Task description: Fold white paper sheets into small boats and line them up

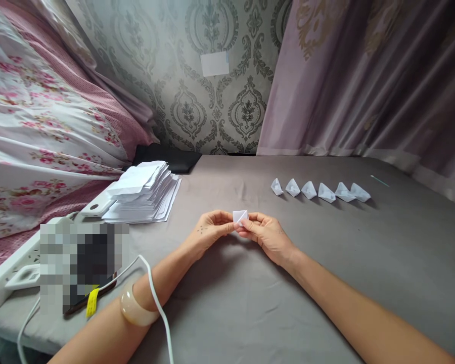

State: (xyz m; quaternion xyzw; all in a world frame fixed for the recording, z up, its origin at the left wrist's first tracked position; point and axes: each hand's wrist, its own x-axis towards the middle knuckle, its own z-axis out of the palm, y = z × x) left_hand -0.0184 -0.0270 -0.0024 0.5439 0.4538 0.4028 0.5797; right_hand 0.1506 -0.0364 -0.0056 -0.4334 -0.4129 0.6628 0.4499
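Above the grey cloth surface [326,283], your left hand [212,230] and right hand [269,235] are clamped on opposite sides of a small square of folded white paper [240,218], fingers and thumbs pinching it. To its right and farther back stands a row of six folded white paper boats [309,190]; a thick stack of white paper sheets [142,194] lies to its left.

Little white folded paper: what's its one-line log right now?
left hand: holding small white folded paper; right hand: holding it too; six folded white paper shapes: farther right on grey cloth
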